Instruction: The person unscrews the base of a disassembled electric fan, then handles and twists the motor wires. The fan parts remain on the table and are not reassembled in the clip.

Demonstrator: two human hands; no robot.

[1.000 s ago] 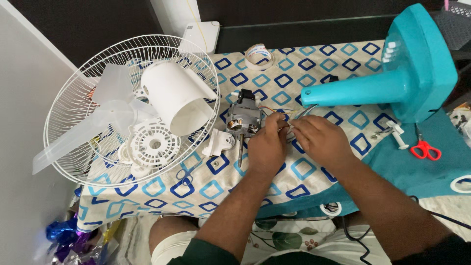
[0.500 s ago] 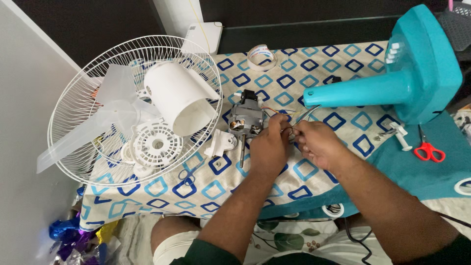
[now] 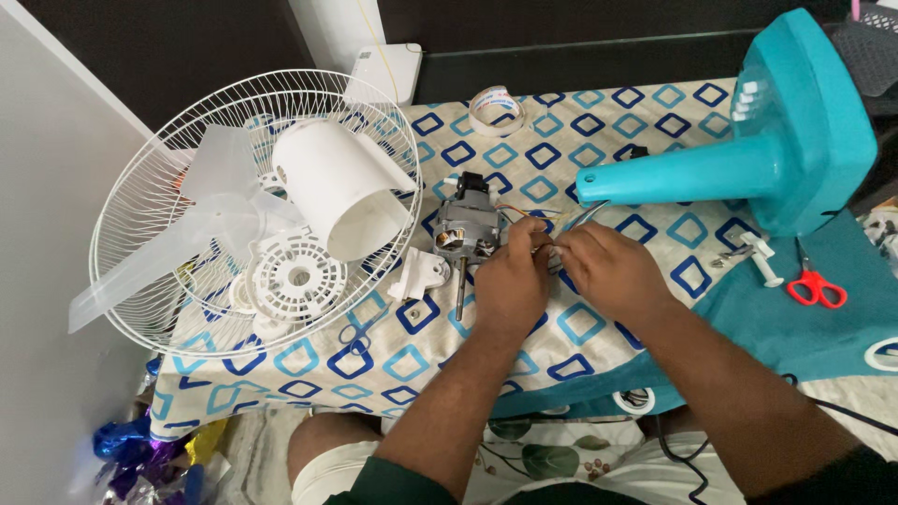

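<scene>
On the patterned cloth [image 3: 599, 168], just right of the white fan grille [image 3: 150, 215], lies a small fan motor [image 3: 463, 229] with thin wires [image 3: 524, 213] trailing from it. The left hand [image 3: 510, 281] and right hand [image 3: 608, 271] meet just beside the motor, fingers pinched on the wires; whether each grip is fully closed I cannot tell. A teal fan stand [image 3: 739, 159] lies behind them, with red scissors [image 3: 816, 285] to the right.
</scene>
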